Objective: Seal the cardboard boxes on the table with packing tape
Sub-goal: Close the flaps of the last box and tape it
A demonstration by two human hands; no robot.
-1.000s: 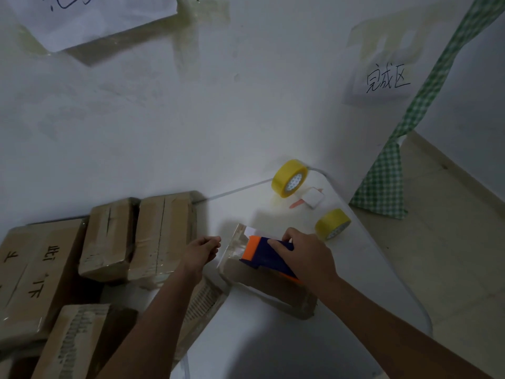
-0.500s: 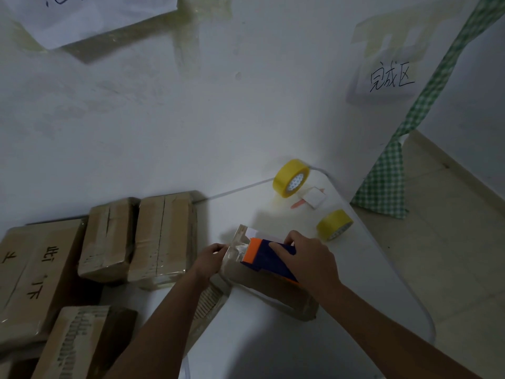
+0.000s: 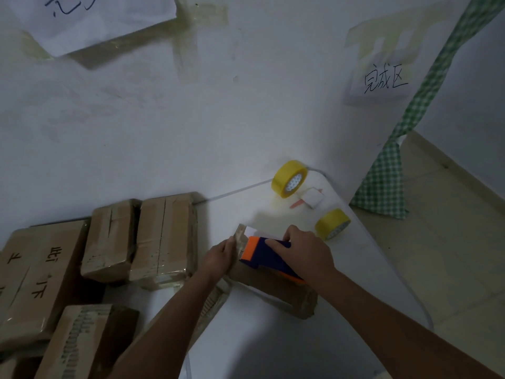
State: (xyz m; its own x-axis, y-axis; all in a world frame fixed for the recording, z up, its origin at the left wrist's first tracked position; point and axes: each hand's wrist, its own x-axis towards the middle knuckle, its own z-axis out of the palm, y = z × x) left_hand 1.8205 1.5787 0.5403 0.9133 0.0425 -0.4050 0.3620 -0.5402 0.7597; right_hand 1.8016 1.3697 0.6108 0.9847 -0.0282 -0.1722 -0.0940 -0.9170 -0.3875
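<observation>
In the head view, our one camera, we have the cardboard box (image 3: 276,291) lying on the white desk (image 3: 273,346) toward its right edge, its long axis running from the far left, where the tape starts, down toward us and to the right. Our right hand (image 3: 306,255) is curled round the blue and orange tape dispenser (image 3: 262,255), which sits on the box's top face at its far end, orange nose pointing left. Our left hand (image 3: 218,258) is just to the left of that nose, its fingers pinching the loose clear tape end (image 3: 241,236) against the box's far-left end. So the box's unsealed length lies behind the right grip, toward us and right, and we judge the coming pull should follow that axis while the left grip anchors the tape; the right hand is the nearer one for that run. Two yellow tape rolls, one (image 3: 289,178) by the wall and one (image 3: 332,223) near the right edge, stand well apart from the work, and stacked boxes (image 3: 142,239) fill the desk's left side.
</observation>
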